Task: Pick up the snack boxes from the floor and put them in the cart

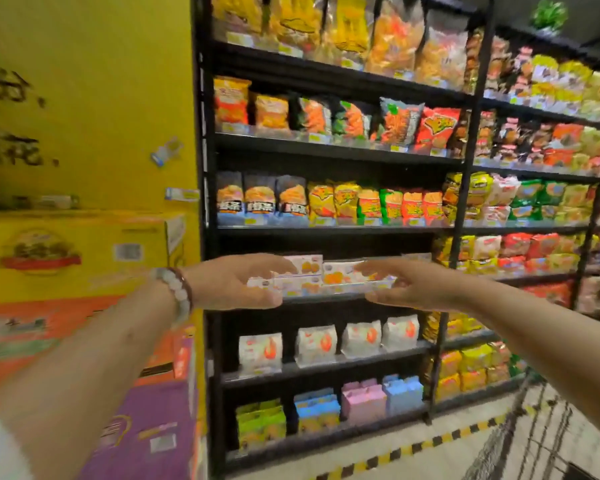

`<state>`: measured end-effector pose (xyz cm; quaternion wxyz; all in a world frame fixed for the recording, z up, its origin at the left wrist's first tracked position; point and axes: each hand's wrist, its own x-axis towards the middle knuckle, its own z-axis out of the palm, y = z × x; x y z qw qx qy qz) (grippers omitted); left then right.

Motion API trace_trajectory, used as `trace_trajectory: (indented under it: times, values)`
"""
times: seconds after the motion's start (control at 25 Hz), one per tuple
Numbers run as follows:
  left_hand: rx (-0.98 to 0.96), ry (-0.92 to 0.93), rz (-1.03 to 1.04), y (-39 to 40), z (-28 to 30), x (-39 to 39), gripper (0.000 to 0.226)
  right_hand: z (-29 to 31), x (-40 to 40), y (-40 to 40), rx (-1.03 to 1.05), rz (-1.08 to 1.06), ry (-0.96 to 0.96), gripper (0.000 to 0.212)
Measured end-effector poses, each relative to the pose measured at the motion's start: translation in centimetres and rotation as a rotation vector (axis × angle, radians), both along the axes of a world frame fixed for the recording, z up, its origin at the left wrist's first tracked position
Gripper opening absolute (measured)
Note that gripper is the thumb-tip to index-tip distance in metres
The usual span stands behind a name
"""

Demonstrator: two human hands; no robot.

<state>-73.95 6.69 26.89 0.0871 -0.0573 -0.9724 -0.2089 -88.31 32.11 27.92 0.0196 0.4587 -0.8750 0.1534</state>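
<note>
here, black snack shelves (326, 233) beside yellow wall (101, 98)

Shelf: the black shelf (329, 230) in front of me carries snack bags (293, 199) in rows.
Mid level: white snack boxes (321, 277) lie stacked on it.
Below: white pouches (316, 342).
Floor: pale tiles (465, 448) carry a yellow-black stripe (426, 445).
</note>
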Motion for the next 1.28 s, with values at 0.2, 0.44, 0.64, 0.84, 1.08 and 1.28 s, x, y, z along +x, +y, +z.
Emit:
trace_trajectory:
  times: [0.2, 0.44, 0.64, 0.84, 1.08, 1.28]
  values:
    - [-0.125, -0.019, 0.331, -7.2, -0.3, 16.8, 0.052, -0.5, 9.4, -13.2, 0.013, 0.342, 0.019, 0.052]
    - [-0.163, -0.121, 0.736, -12.9, -0.5, 39.4, 0.053, -0.9, 25.3, -27.7, -0.001, 0.687, 0.022, 0.057]
    - [-0.154, -0.183, 1.057, -14.1, -0.2, 58.3, 0.052, -2.3, 41.4, -38.7, 0.008, 0.970, -0.006, 0.053]
    - [-0.057, -0.166, 1.300, -14.5, -1.1, 70.2, 0.049, -3.1, 54.9, -47.1, 0.028, 1.248, -0.051, 0.055]
    - [0.020, -0.104, 1.573, -19.4, -4.7, 79.7, 0.048, -5.7, 67.2, -58.1, 0.110, 1.529, -0.042, 0.054]
    - [0.114, -0.046, 1.729, -24.1, -8.0, 85.6, 0.057, -8.1, 76.7, -66.4, 0.144, 1.705, -0.079, 0.052]
